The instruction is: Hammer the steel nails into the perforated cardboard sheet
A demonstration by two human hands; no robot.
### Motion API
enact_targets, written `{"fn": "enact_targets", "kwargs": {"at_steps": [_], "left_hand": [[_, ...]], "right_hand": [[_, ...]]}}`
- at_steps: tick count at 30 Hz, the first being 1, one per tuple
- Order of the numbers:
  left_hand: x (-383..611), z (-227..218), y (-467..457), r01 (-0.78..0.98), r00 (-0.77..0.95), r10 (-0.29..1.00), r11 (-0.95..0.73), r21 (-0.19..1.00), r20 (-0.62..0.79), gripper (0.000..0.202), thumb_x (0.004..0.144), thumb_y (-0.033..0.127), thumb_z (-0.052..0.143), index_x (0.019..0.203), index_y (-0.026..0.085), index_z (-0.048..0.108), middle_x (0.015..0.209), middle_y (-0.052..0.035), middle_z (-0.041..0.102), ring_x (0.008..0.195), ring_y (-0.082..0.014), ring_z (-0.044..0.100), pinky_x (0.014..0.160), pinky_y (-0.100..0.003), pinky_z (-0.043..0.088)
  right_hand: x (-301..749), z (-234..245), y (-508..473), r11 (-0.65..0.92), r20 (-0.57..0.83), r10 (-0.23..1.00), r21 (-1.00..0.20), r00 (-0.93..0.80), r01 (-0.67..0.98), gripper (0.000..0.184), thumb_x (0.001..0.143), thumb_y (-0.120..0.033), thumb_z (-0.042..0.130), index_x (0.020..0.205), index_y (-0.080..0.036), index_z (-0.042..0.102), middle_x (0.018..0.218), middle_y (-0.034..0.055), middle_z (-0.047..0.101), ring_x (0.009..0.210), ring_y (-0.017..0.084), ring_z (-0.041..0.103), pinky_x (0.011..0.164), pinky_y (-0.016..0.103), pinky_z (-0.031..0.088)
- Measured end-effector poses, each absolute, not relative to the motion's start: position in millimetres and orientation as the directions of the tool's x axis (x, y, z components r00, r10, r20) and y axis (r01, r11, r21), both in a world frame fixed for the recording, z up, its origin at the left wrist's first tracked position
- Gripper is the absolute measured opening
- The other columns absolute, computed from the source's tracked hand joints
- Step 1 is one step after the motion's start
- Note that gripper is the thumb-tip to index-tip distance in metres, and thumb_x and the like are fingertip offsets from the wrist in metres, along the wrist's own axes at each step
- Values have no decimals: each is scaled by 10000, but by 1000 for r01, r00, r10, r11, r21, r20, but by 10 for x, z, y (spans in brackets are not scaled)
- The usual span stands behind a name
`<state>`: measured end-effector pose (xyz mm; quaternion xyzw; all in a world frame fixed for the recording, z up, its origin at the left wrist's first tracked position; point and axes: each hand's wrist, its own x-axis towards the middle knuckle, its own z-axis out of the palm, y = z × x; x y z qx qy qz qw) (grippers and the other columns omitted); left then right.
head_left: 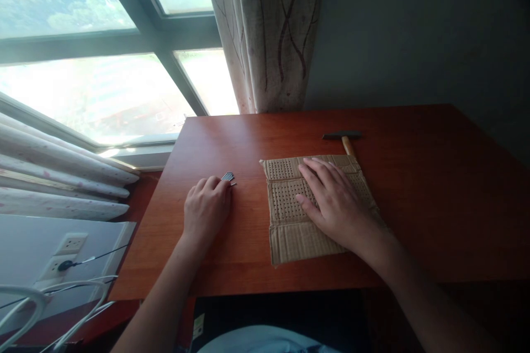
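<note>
My left hand is closed low over the left part of the table. Beside its fingertips, and partly under them, lies a small bunch of thin, shiny metal nails. The fingers hide the rest of the bunch. My right hand lies flat with its fingers stretched on a creased piece of cardboard. Rows of small punched holes cover the upper and middle panels of the cardboard; its lowest panel is plain. Behind it is a hammer, its wooden handle running down behind the cardboard's far right corner.
The reddish-brown wooden table has its far edge by a curtain and a wall. A bright window is at the left. Below it are a wall socket with a plug and white cables.
</note>
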<state>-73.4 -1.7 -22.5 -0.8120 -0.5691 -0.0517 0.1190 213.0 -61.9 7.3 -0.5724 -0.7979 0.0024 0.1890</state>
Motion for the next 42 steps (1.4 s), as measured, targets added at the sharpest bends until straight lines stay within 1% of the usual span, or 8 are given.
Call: {"fn": "enact_targets", "kwargs": {"at_steps": [7, 13, 17, 20, 23, 26, 31, 42], "left_hand": [[-727, -98, -41, 921, 377, 926, -378, -92, -33, 269, 996, 217, 406, 942, 204, 670, 987, -95, 684, 766, -238, 659, 597, -324, 415], [-715, -96, -38, 917, 396, 917, -398, -27, -52, 249, 983, 215, 411, 925, 203, 653, 955, -92, 705, 730, -236, 670, 590, -321, 416], [-709, -31, -20, 869, 359, 931, -359, 341, 67, 114, 895, 203, 520, 890, 202, 634, 890, -50, 707, 695, -183, 645, 612, -291, 450], [-587, 115, 28, 575, 273, 951, -285, 767, 149, 107, 837, 271, 643, 887, 177, 633, 818, -35, 691, 708, -156, 646, 668, -273, 519], [-302, 274, 136, 244, 195, 965, -223, 944, 178, 203, 809, 320, 732, 889, 155, 644, 841, -51, 705, 759, -159, 673, 712, -278, 561], [48, 337, 290, 132, 210, 939, -303, 944, 272, 171, 810, 300, 747, 885, 159, 684, 866, -52, 732, 807, -167, 694, 748, -281, 572], [386, 222, 451, 276, 290, 905, -389, 879, 310, 75, 845, 246, 688, 862, 180, 719, 842, -27, 755, 766, -150, 691, 741, -261, 575], [395, 48, 478, 278, 258, 908, -398, 874, 331, 77, 860, 247, 681, 869, 182, 721, 825, -15, 748, 731, -132, 672, 695, -232, 549]], "right_hand": [[2124, 103, -619, 336, 291, 920, -245, -262, 909, 531, 1006, -414, 467, 1464, -147, 506, 1508, 163, 509, 1427, 325, 428, 1195, 561, 357], [2119, 138, -606, 340, 298, 917, -241, -264, 909, 528, 998, -400, 487, 1439, -116, 536, 1493, 165, 526, 1410, 317, 446, 1203, 542, 357], [2114, 153, -602, 335, 286, 922, -246, -262, 910, 524, 996, -406, 483, 1440, -134, 541, 1491, 156, 532, 1412, 315, 446, 1196, 548, 364], [2108, 159, -601, 326, 273, 926, -239, -259, 915, 535, 1001, -410, 474, 1445, -118, 536, 1493, 159, 533, 1420, 315, 434, 1206, 548, 349], [2102, 158, -603, 319, 266, 929, -229, -256, 920, 547, 1004, -408, 471, 1447, -93, 532, 1501, 163, 525, 1420, 316, 429, 1213, 539, 340], [2096, 146, -606, 318, 274, 928, -225, -254, 921, 538, 1002, -394, 479, 1442, -90, 535, 1509, 162, 517, 1421, 315, 422, 1214, 539, 337], [2091, 133, -616, 313, 290, 925, -224, -244, 923, 539, 1003, -382, 475, 1444, -78, 534, 1513, 165, 510, 1425, 321, 413, 1219, 533, 327], [2091, 140, -614, 311, 276, 930, -232, -244, 922, 553, 1001, -385, 476, 1461, -80, 520, 1520, 164, 500, 1438, 315, 400, 1233, 524, 309]]}}
